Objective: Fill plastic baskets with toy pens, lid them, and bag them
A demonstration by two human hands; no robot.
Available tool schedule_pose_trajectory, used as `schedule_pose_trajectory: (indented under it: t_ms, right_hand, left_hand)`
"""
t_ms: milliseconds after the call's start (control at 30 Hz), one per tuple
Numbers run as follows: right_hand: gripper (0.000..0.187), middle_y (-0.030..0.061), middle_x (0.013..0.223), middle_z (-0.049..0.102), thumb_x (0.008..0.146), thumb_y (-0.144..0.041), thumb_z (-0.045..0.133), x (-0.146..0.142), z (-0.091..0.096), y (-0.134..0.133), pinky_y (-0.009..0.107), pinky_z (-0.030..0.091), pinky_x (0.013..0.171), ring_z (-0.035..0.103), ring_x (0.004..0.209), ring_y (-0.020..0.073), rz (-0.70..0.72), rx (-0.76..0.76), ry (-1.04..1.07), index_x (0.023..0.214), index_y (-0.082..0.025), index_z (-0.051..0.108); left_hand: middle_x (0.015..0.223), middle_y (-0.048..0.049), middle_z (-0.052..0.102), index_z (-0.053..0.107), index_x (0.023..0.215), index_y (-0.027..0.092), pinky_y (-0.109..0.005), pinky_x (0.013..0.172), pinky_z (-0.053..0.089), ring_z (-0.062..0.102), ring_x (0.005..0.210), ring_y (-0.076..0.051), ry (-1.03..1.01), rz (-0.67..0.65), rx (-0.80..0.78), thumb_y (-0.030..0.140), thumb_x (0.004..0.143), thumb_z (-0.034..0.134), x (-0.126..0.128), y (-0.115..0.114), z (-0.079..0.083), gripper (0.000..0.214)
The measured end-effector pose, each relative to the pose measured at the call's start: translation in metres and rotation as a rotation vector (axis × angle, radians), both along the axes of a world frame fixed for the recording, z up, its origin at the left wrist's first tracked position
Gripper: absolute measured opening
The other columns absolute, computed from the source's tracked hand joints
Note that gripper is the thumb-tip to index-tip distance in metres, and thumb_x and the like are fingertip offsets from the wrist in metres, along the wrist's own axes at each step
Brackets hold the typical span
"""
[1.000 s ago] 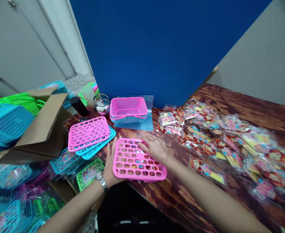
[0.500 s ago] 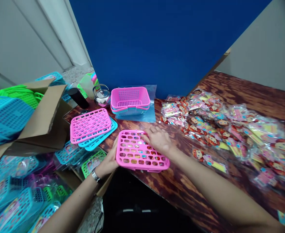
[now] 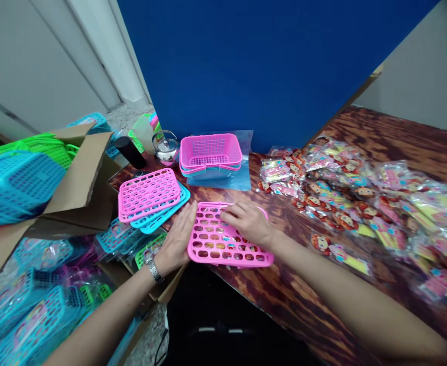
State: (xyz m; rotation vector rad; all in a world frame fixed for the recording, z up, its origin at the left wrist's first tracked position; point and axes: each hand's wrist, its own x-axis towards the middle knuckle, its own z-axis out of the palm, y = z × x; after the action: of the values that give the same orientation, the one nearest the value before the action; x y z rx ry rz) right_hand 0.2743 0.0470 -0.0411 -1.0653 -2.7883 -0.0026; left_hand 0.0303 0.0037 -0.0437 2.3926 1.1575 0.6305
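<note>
A pink plastic basket lid (image 3: 212,258) with oval holes lies on a pink basket at the table's front edge. Pictures of red-haired figures and something yellow show through the holes. My left hand (image 3: 178,236), wearing a metal watch, rests along the lid's left edge, fingers stretched out. On top of the lid, my right hand (image 3: 248,221) has its fingers bent and drawn together near the back middle. Whatever its fingertips may pinch is hidden. Pink and blue lids (image 3: 149,195) are stacked to the left. Behind stands a stack of pink and blue baskets (image 3: 211,152).
Many clear packets with red-haired figures (image 3: 341,190) cover the table's right side. A metal kettle (image 3: 166,148) and a black cylinder (image 3: 130,152) stand back left. On the left, a cardboard box (image 3: 81,178) holds green and blue baskets; wrapped baskets (image 3: 36,320) lie below it.
My left hand has shifted from gripping the lid's left side to lying flatter along it. My right hand has slid inward over the lid, its fingers now more bent. The view has turned slightly left.
</note>
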Motion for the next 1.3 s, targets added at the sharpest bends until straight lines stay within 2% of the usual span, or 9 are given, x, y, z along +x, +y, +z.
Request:
schedule_pose_trajectory:
  t_ms: [100, 200, 300, 433, 533, 633, 733, 867, 1300]
  right_hand:
    - [0.033, 0.0059, 0.103, 0.064, 0.096, -0.021, 0.032, -0.003, 0.006, 0.002, 0.030, 0.041, 0.078, 0.052, 0.089, 0.0183, -0.008, -0.065, 0.002, 0.108, -0.020, 0.062]
    - [0.035, 0.0078, 0.103, 0.064, 0.095, -0.035, 0.036, -0.004, 0.011, -0.002, 0.033, 0.042, 0.084, 0.053, 0.093, 0.0202, -0.014, -0.135, 0.058, 0.112, -0.017, 0.060]
    - [0.058, 0.0122, 0.117, 0.058, 0.087, -0.056, 0.042, -0.002, 0.012, -0.012, 0.039, 0.041, 0.090, 0.049, 0.105, 0.0244, -0.008, -0.192, 0.137, 0.125, -0.014, 0.051]
    - [0.072, 0.0180, 0.131, 0.047, 0.081, -0.062, 0.046, -0.002, 0.006, -0.025, 0.045, 0.036, 0.096, 0.042, 0.116, 0.0295, -0.089, -0.173, 0.131, 0.133, -0.012, 0.044]
    - [0.070, 0.0166, 0.136, 0.042, 0.081, -0.066, 0.043, -0.005, 0.003, -0.028, 0.054, 0.028, 0.100, 0.037, 0.121, 0.0338, -0.180, -0.129, 0.061, 0.133, -0.019, 0.045]
    - [0.072, 0.0140, 0.142, 0.037, 0.080, -0.067, 0.042, -0.005, 0.000, -0.028, 0.061, 0.015, 0.103, 0.029, 0.128, 0.0356, -0.180, -0.118, 0.037, 0.137, -0.023, 0.040]
    - [0.075, 0.0139, 0.146, 0.030, 0.080, -0.067, 0.043, -0.003, -0.001, -0.026, 0.061, 0.016, 0.104, 0.024, 0.132, 0.0360, -0.174, -0.133, 0.045, 0.140, -0.023, 0.035]
    - [0.075, 0.0168, 0.145, 0.031, 0.079, -0.066, 0.046, -0.002, 0.001, -0.026, 0.057, 0.023, 0.103, 0.028, 0.130, 0.0349, -0.200, -0.141, 0.080, 0.139, -0.021, 0.037]
    - [0.082, 0.0191, 0.136, 0.039, 0.077, -0.071, 0.043, -0.005, 0.002, -0.021, 0.054, 0.023, 0.101, 0.033, 0.124, 0.0353, -0.219, -0.140, 0.045, 0.139, -0.017, 0.036]
  left_hand:
    - [0.150, -0.0157, 0.018, -0.001, 0.146, 0.022, -0.048, 0.110, 0.024, 0.022, 0.137, -0.029, 0.059, -0.018, -0.018, 0.029, 0.085, 0.052, 0.000, 0.002, 0.005, 0.081]
    - [0.150, -0.0151, 0.020, 0.010, 0.146, 0.023, -0.049, 0.108, 0.025, 0.025, 0.135, -0.030, 0.113, 0.004, -0.024, 0.027, 0.085, 0.053, 0.000, 0.001, 0.006, 0.075]
    - [0.150, -0.0148, 0.018, 0.016, 0.145, 0.023, -0.047, 0.106, 0.028, 0.026, 0.134, -0.031, 0.121, 0.006, -0.020, 0.028, 0.084, 0.055, 0.000, 0.001, 0.005, 0.073]
    - [0.150, -0.0150, 0.019, 0.018, 0.145, 0.023, -0.048, 0.105, 0.028, 0.027, 0.133, -0.032, 0.142, -0.002, -0.005, 0.031, 0.083, 0.057, -0.001, 0.001, 0.004, 0.074]
    - [0.150, -0.0152, 0.018, 0.017, 0.145, 0.023, -0.048, 0.105, 0.029, 0.028, 0.133, -0.033, 0.163, -0.015, 0.000, 0.033, 0.082, 0.059, -0.003, 0.004, 0.003, 0.076]
    - [0.150, -0.0150, 0.018, 0.016, 0.145, 0.024, -0.050, 0.105, 0.028, 0.028, 0.133, -0.034, 0.165, -0.030, 0.014, 0.034, 0.081, 0.060, -0.004, 0.005, 0.003, 0.078]
    - [0.151, -0.0141, 0.014, 0.015, 0.145, 0.025, -0.047, 0.106, 0.030, 0.025, 0.135, -0.033, 0.111, -0.038, -0.004, 0.031, 0.083, 0.057, -0.002, 0.003, 0.003, 0.076]
    - [0.153, -0.0122, 0.005, 0.010, 0.146, 0.026, -0.040, 0.100, 0.040, 0.027, 0.135, -0.030, 0.078, 0.008, -0.108, 0.026, 0.084, 0.053, 0.000, -0.001, 0.004, 0.075]
    - [0.153, -0.0154, -0.005, -0.002, 0.146, 0.022, -0.043, 0.095, 0.044, 0.023, 0.135, -0.035, 0.144, -0.007, -0.184, 0.028, 0.080, 0.056, -0.002, 0.007, 0.005, 0.088]
